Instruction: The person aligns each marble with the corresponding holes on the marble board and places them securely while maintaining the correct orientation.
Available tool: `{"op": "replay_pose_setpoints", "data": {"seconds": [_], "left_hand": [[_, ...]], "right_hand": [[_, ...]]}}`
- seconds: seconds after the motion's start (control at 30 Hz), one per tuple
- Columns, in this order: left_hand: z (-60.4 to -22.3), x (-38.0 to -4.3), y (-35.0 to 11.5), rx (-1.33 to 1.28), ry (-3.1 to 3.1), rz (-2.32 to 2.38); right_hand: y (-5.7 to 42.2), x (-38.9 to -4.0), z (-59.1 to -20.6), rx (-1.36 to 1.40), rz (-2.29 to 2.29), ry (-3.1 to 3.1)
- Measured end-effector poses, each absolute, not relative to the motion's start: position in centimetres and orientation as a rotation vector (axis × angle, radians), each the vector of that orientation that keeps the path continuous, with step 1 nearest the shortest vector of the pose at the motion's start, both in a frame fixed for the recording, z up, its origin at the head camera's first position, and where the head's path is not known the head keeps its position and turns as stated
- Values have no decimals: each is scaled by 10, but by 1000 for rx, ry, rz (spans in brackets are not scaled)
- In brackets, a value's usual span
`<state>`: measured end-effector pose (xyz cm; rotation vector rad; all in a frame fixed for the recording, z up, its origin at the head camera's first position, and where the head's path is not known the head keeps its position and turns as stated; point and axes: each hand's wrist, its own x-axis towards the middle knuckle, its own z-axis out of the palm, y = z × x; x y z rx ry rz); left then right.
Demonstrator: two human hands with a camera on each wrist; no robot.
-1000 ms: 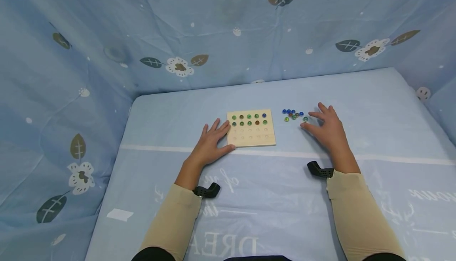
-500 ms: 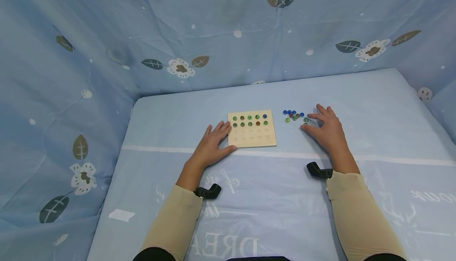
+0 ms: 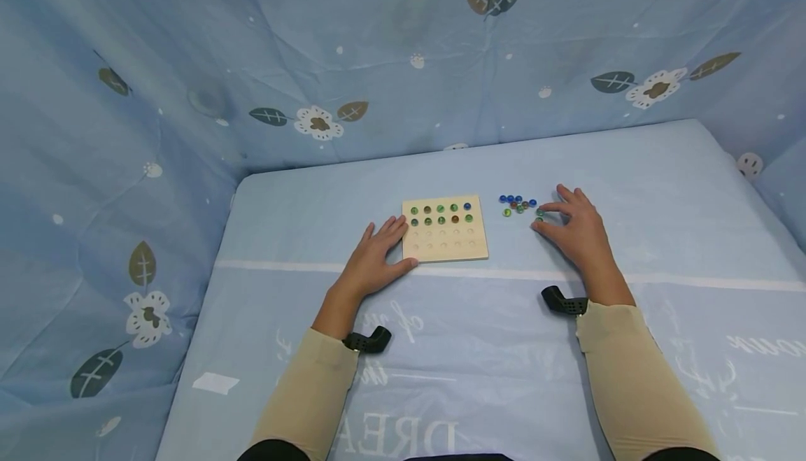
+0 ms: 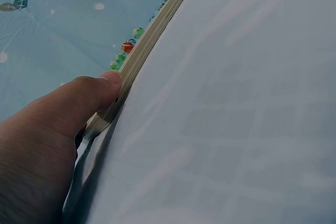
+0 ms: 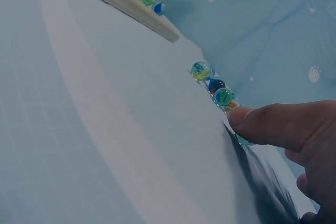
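Note:
A pale wooden board (image 3: 441, 245) with rows of round hollows lies on the cloth. Glass marbles, mostly green with a few brown and one blue, fill its two far rows; the two near rows are bare hollows. My left hand (image 3: 373, 259) rests at its left side, fingers spread over that edge. In the left wrist view the thumb (image 4: 107, 85) presses the board's near edge. My right hand (image 3: 578, 231) is right of the loose marbles, thumb and index finger bent round a green marble (image 3: 539, 213) at the cluster's right end. In the right wrist view the thumb partly hides it.
Several loose marbles (image 3: 518, 199), blue, green and reddish brown, lie grouped between the board and my right hand. A light blue cloth (image 3: 491, 349) covers the table, and a patterned curtain (image 3: 403, 48) rises behind it. Each wrist wears a black camera mount (image 3: 564, 301).
My right thumb and index finger have drawn closer together around the green marble. The left hand stays at the board, and the board's marbles are unchanged.

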<state>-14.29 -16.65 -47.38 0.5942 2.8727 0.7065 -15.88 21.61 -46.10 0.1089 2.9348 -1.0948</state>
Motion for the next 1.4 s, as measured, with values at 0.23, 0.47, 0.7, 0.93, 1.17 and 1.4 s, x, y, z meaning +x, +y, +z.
{"op": "replay_pose_setpoints", "data": {"seconds": [0.23,0.47,0.7,0.93,1.17,1.4], "left_hand": [[-475,-142,-167,609,2887,707],[-474,-142,-167,610,2889,714],[-475,-143,-167,592,2880,702],[-474,-143,-167,598,2887,704],[-475,-143,-167,599,2895,702],[-476,-142,-166,585,2899,702]], "right_hand": [[217,-159,-460,98,-1127,2918],[219,-159,-462,68,-1123,2909],[221,-161,-466,67,-1133,2898],[222,-161,-467,89,-1118,2889],[222,-161,-466,83,-1124,2885],[223,-161,-467,63,-1144,2885]]}}
